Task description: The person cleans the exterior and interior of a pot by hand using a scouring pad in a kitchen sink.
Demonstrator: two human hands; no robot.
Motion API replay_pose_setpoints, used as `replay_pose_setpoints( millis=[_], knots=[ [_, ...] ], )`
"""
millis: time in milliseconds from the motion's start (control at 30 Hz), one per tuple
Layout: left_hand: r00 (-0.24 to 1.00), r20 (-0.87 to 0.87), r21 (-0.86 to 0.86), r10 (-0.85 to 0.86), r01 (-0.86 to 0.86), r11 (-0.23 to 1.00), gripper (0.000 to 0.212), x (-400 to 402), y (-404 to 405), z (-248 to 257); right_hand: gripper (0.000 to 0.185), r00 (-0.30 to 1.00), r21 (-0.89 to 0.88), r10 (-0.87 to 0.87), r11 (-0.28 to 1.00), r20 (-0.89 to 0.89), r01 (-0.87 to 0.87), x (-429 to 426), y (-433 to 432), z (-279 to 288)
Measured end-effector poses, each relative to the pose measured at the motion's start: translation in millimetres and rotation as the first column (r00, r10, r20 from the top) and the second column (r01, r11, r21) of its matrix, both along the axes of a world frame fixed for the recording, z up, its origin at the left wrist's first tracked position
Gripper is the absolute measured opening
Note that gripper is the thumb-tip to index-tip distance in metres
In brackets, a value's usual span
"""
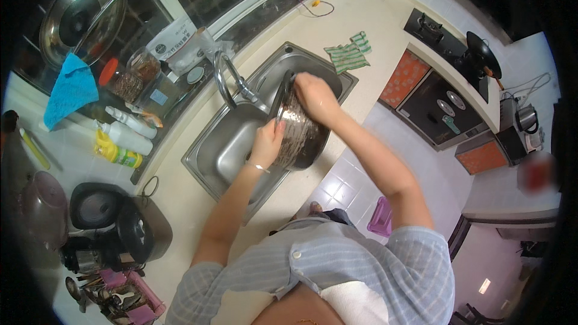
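Note:
A metal pot or pan [300, 140] with a stained, wet-looking outer side is tipped on its side over the double-bowl stainless steel sink [226, 142]. My left hand [267, 142], with a bracelet at the wrist, grips its rim, thumb on the outer side. My right hand [316, 99] is curled against the outer side near the far end of the rim; its fingertips are hidden, so I cannot tell whether it holds anything. The curved faucet [221, 76] stands just left of the pot, its spout end close to the rim. The pot's inside faces away from me.
A green-striped cloth [347, 54] lies on the counter beyond the sink. Spray bottles [122, 137], jars [128, 85] and a large lid [81, 18] line the window side. A black rice cooker [144, 230] and pink utensil basket [144, 295] stand at left. The gas stove [433, 31] is at right.

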State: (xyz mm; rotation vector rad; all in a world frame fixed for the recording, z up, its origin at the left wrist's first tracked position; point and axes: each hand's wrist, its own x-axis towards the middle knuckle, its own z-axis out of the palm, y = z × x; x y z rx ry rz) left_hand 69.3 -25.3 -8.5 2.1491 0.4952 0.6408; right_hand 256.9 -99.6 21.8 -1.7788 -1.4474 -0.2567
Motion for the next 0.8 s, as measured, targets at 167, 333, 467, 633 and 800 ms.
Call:
replay_pose_setpoints(
  millis=[167, 333, 467, 633, 800],
  knots=[
    [1.000, 0.004, -0.032, -0.001, 0.001, 0.999, 0.029, -5, -1, 2, 0.011, 0.985, 0.045, 0.173, 0.984, 0.009, -0.173, -16, -19, 5],
    [1.000, 0.003, -0.009, -0.005, 0.005, 1.000, 0.028, -4, 4, 0, 0.008, 0.995, 0.093, 0.102, 0.991, -0.012, -0.100, -11, -9, 4],
    [1.000, -0.001, -0.048, 0.000, 0.000, 0.999, 0.028, -10, 4, 0, 0.007, 0.986, 0.070, 0.150, 0.987, -0.074, -0.145, -29, -18, 9],
    [0.999, -0.033, -0.020, -0.016, 0.015, 1.000, 0.029, -4, -1, 0, 0.006, 0.998, 0.065, -0.046, 0.997, -0.047, 0.049, -9, -7, 2],
    [1.000, 0.023, -0.049, 0.021, -0.020, 0.999, 0.032, -6, 4, 5, 0.012, 0.995, -0.019, 0.086, 0.996, -0.059, -0.087, -37, -21, 9]
  ],
)
